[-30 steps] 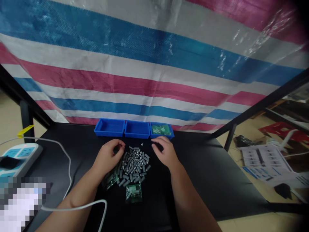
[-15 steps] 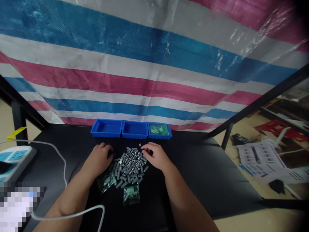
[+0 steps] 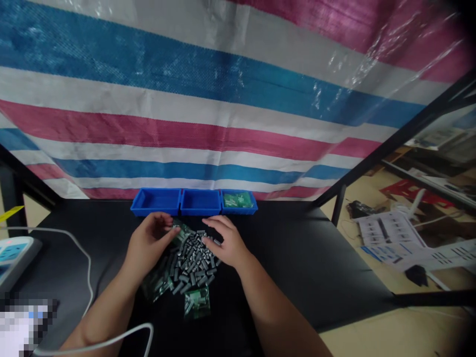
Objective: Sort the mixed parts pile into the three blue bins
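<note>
Here's your left hand (image 3: 147, 245) at the green packet (image 3: 183, 231), thumb right against it, though I can't tell whether your fingers pinch it. Your right hand (image 3: 231, 246) hovers open over the near-right edge, thumb and index parted, of the grey cylinder pile (image 3: 193, 262) on the black counter (image 3: 293, 267). Two more packets, the front packet (image 3: 197, 302) and the side packet (image 3: 156, 286), border that pile. Beyond stand three blue bins (image 3: 201, 210), the right one holding green packets; a white cable (image 3: 124, 334) crosses your left forearm, in front of it.
</note>
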### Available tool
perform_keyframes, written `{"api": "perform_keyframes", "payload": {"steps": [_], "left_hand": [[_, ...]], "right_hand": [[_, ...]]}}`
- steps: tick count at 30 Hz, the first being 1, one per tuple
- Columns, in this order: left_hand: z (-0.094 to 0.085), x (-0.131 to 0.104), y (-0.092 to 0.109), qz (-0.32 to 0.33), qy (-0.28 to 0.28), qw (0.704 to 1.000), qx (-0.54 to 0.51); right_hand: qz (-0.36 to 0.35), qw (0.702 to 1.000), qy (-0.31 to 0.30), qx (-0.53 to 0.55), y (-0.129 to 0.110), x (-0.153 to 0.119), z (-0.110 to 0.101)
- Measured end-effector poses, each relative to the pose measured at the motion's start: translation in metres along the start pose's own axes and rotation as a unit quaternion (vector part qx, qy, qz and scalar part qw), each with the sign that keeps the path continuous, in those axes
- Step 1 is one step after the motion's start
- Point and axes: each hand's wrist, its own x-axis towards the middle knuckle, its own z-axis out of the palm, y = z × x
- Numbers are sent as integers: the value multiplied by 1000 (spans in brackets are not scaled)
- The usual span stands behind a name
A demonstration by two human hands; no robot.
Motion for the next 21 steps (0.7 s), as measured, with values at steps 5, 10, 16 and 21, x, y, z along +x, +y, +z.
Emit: {"api": "perform_keyframes", "payload": {"steps": [5, 10, 16, 21], "left_hand": [[20, -18, 12, 33, -68, 995, -63], [18, -18, 9, 105, -69, 992, 7], [12, -13, 18, 147, -82, 977, 129], [10, -14, 21, 149, -110, 975, 126]], "right_hand": [[-25, 998, -33, 57, -14, -1, 20], [0, 994, 103, -31, 8, 4, 2], [64, 932, 255, -249, 57, 18, -31], [101, 910, 226, -334, 73, 21, -28]]}}
